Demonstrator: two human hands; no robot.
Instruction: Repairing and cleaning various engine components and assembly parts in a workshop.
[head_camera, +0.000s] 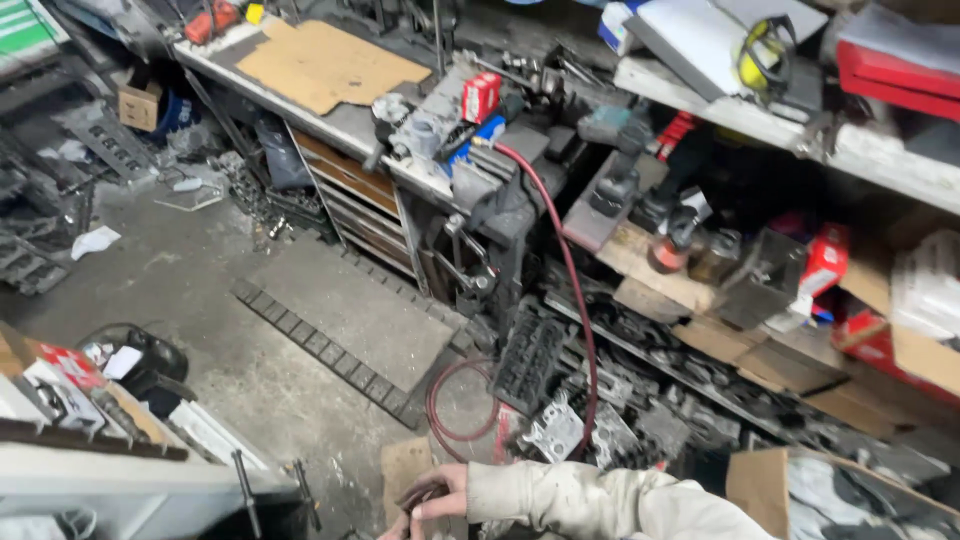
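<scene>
Head view: right hand (432, 500) at bottom edge, fingers curled round a dark ring-shaped part (420, 492), just above cardboard scrap (405, 470).
Left hand not seen. Open floor (200, 280) w/ mat (350, 310) left of bench (340, 125); red hose (575, 290) drops to parts pile; shelves (700, 95) hold boxes, tools.

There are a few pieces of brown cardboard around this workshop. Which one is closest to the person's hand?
The small cardboard piece on the floor, right beside the hand at the bottom. The large sheet lies far off on the workbench, and the cardboard box sits beyond the sleeve.

Dim, slightly blurred, shadowy shelves
</scene>
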